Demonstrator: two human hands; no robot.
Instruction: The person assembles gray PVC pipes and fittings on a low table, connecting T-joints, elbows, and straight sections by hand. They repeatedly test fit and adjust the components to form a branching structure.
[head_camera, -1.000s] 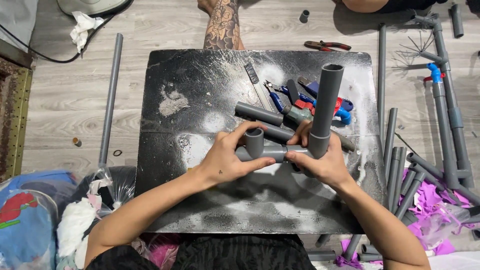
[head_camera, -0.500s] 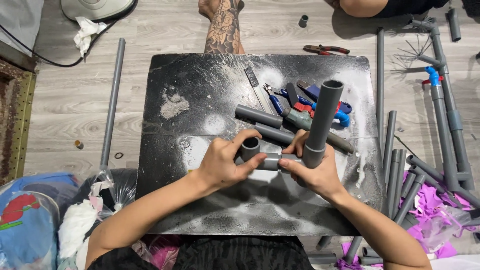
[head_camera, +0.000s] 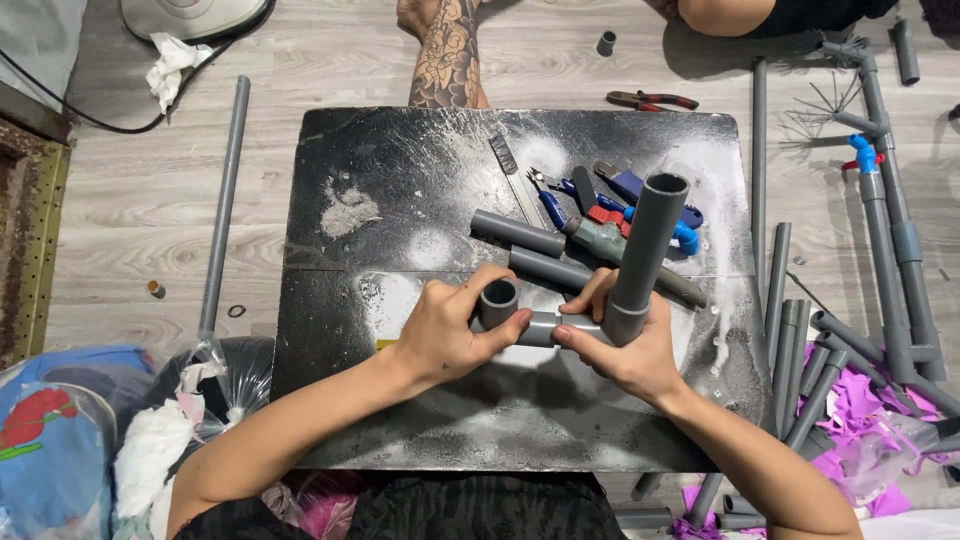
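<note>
Already, the grey plastic pipe assembly (head_camera: 590, 300) looks partly built: 1 upright pipe rises from a fitting, and a short horizontal piece runs to an open elbow fitting. It sits over the middle of the black dusty tabletop (head_camera: 400, 160). The left hand (head_camera: 450, 335) has its grip closed around the elbow end; the right hand (head_camera: 625, 345) has its grip closed around the base of the upright. I judge more joining remains: 2 loose grey pipe lengths (head_camera: 520, 233) lie just beyond the assembly, untouched, and blue-handled tools (head_camera: 590, 200) lie beside them.
</note>
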